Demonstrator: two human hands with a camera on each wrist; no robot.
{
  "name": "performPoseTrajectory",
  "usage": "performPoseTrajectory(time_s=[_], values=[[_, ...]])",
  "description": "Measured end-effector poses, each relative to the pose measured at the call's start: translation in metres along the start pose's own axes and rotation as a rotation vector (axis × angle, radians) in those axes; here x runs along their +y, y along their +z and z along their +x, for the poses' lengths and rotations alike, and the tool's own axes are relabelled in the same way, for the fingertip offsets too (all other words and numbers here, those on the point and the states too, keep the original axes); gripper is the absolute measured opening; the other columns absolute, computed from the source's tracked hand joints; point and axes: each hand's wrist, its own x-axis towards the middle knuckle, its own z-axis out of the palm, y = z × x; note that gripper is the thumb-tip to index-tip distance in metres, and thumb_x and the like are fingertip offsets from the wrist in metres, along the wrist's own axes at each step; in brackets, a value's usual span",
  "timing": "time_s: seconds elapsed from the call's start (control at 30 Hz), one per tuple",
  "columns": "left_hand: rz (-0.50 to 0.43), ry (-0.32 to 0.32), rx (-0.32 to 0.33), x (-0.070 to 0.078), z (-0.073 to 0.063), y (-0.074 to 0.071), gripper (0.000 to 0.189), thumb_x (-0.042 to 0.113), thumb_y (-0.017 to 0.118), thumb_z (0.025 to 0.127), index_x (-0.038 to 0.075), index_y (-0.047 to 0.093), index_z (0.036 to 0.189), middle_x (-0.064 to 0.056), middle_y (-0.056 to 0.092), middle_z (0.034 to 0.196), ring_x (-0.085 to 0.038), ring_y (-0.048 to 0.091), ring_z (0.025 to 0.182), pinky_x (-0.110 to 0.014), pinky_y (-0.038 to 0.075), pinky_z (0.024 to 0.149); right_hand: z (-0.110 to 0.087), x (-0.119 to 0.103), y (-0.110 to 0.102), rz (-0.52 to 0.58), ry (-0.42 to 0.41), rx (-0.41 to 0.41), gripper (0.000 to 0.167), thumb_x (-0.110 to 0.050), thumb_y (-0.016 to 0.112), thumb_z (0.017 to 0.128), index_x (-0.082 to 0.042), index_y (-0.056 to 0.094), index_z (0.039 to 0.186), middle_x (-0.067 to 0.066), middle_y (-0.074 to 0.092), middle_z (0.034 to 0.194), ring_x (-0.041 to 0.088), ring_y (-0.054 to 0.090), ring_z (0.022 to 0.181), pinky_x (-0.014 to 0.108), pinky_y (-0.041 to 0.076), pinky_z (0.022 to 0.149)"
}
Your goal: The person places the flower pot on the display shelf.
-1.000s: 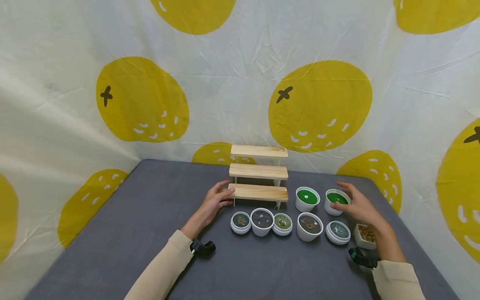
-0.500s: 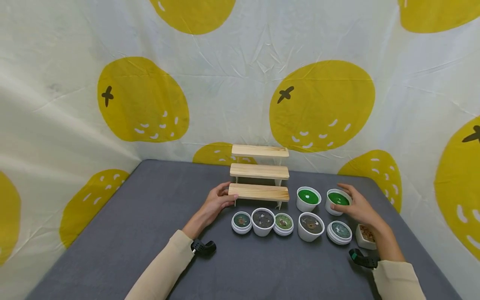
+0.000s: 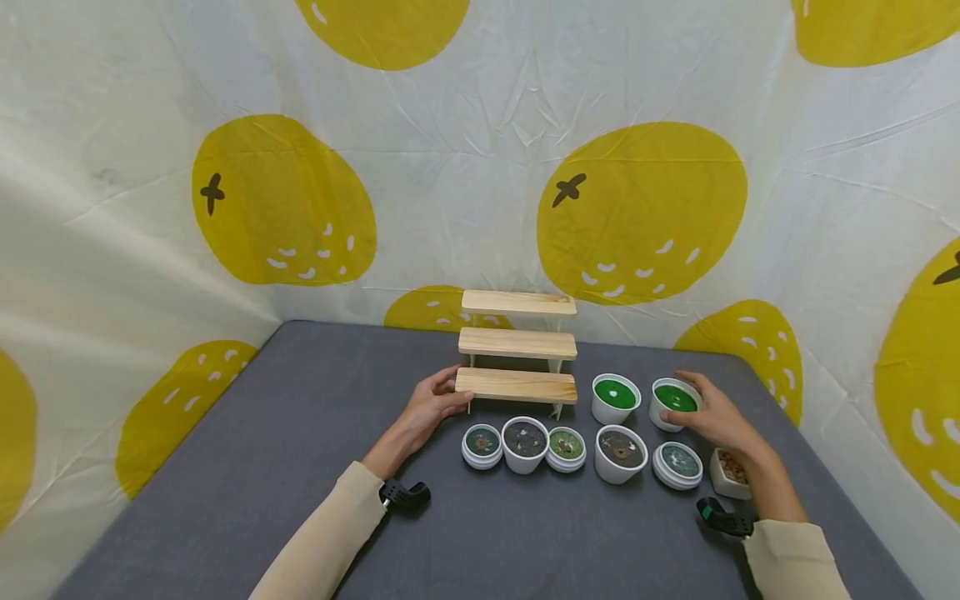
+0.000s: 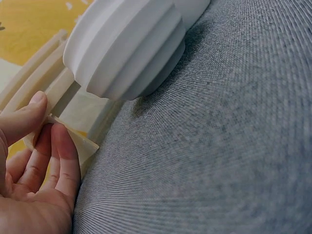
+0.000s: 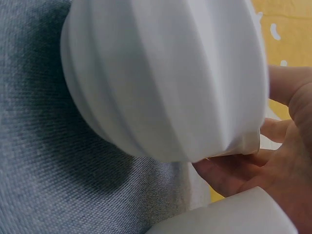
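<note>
A three-step wooden display stand (image 3: 517,343) stands at the back middle of the table. My left hand (image 3: 431,408) grips the left end of its lowest shelf (image 3: 517,385); in the left wrist view the thumb (image 4: 36,100) lies on the plank, with the fingers (image 4: 68,146) curled at its side support. On the right, my right hand (image 3: 716,417) holds a white cup with a green filling (image 3: 677,398), thumb in front and fingers behind. The cup stands on the table. In the right wrist view a white ribbed pot (image 5: 165,78) hides most of that grip.
Left of the held cup stands another green-filled cup (image 3: 616,396). In front are two dark-topped cups (image 3: 525,442), (image 3: 621,452) and small ribbed pots (image 3: 482,444), (image 3: 566,447), (image 3: 677,463). A square white dish of brown bits (image 3: 727,475) sits beside my right wrist. A printed curtain (image 3: 480,208) hangs behind.
My left thumb has slid down from the top of the lowest shelf toward its front edge. My right hand has shifted slightly at the cup. The stand and cups keep their places.
</note>
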Motion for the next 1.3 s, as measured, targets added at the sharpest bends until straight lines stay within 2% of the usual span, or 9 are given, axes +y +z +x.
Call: performPoseTrajectory(time_s=[0.27, 0.67, 0.93, 1.13, 1.3], values=[[-0.007, 0.001, -0.004, -0.001, 0.000, -0.001, 0.075, 0.003, 0.074, 0.094, 0.005, 0.037, 0.160, -0.006, 0.066, 0.104, -0.011, 0.068, 0.086, -0.025, 0.059, 0.078, -0.003, -0.005, -0.002, -0.046, 0.060, -0.034, 0.092, -0.029, 0.076, 0.092, 0.009, 0.023, 0.157, 0.042, 0.026, 0.157, 0.059, 0.031, 0.139, 0.076, 0.030, 0.107], [-0.030, 0.009, -0.004, -0.002, -0.002, -0.001, 0.073, 0.002, 0.073, 0.095, 0.005, 0.038, 0.159, -0.005, 0.066, 0.100, -0.011, 0.067, 0.083, -0.022, 0.059, 0.074, -0.003, -0.006, -0.007, -0.094, 0.081, -0.027, 0.094, -0.040, 0.074, 0.093, 0.006, 0.024, 0.159, 0.042, 0.026, 0.158, 0.062, 0.030, 0.139, 0.078, 0.031, 0.105], [-0.006, 0.023, -0.007, -0.002, -0.001, -0.001, 0.074, 0.004, 0.072, 0.096, 0.004, 0.036, 0.160, -0.002, 0.066, 0.096, -0.010, 0.066, 0.083, -0.023, 0.058, 0.074, 0.000, -0.012, -0.011, -0.070, 0.087, -0.006, 0.096, -0.042, 0.073, 0.095, 0.005, 0.021, 0.160, 0.040, 0.027, 0.158, 0.059, 0.033, 0.138, 0.077, 0.033, 0.105], [0.003, 0.025, -0.006, -0.001, -0.002, -0.002, 0.074, 0.005, 0.072, 0.096, 0.004, 0.036, 0.160, -0.002, 0.067, 0.096, -0.010, 0.067, 0.083, -0.023, 0.058, 0.074, -0.001, -0.024, -0.016, -0.073, 0.103, 0.055, 0.096, -0.043, 0.073, 0.094, 0.005, 0.022, 0.160, 0.038, 0.036, 0.152, 0.051, 0.044, 0.126, 0.066, 0.044, 0.097], [0.010, 0.015, -0.006, -0.002, -0.002, -0.002, 0.075, 0.006, 0.073, 0.096, 0.005, 0.036, 0.160, -0.002, 0.067, 0.096, -0.010, 0.067, 0.084, -0.022, 0.058, 0.074, -0.004, -0.035, -0.018, -0.093, 0.077, 0.091, 0.095, -0.044, 0.073, 0.094, 0.005, 0.024, 0.159, 0.038, 0.039, 0.150, 0.050, 0.046, 0.122, 0.060, 0.045, 0.092]])
